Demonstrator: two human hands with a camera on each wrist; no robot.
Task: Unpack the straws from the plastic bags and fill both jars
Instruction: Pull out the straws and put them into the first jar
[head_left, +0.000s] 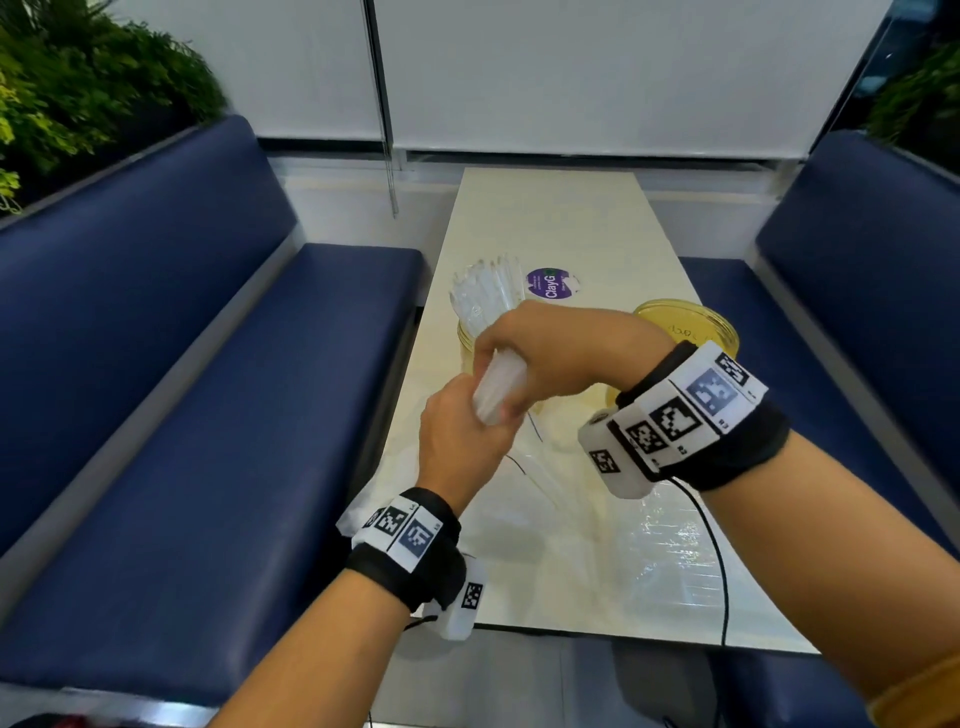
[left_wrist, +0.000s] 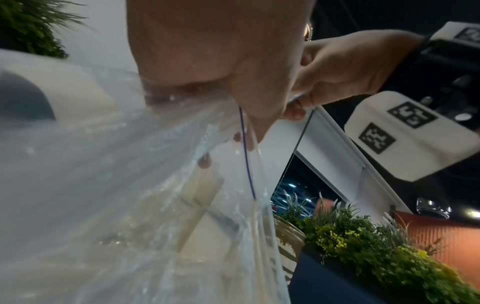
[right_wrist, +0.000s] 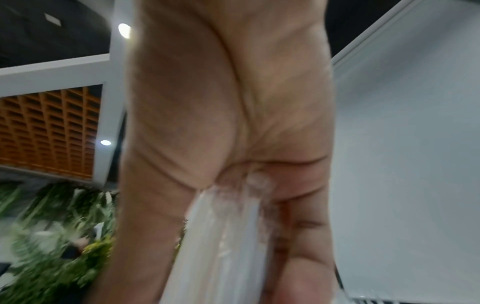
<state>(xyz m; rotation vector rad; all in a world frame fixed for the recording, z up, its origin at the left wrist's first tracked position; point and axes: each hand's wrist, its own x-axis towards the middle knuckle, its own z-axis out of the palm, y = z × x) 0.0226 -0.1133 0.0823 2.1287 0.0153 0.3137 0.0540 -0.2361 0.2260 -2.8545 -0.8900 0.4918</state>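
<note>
1. Clear plastic is the stuff of everything here: a bundle of straws (head_left: 497, 387) is held between both hands above the near half of the table (head_left: 545, 218).
2. Left hand (head_left: 460, 439) is curled round the mouth of the plastic bag (left_wrist: 109, 185), which trails down from it; right hand (head_left: 545, 353) is wrapped round the bundle just above, so the two fists touch.
3. Judging from this, the step is drawing the straws out of the bag. It should go best with the left fist pinching only film (not straws), while the right pulls straight along the bundle so nothing bends.
4. Left jar (head_left: 470, 340) already bristles with straws and sits just behind the hands; right jar (head_left: 691, 325), yellow-tinted, is partly hidden by the right wrist, and its contents cannot be told.
5. Another flat bag (head_left: 670, 540) lies on the table near the front edge, with a black cable (head_left: 719, 551) running across it; either could snag a dropped straw.
6. Purple round sticker (head_left: 548, 283) lies beyond the jars, and blue benches (head_left: 208, 415) flank the table.
</note>
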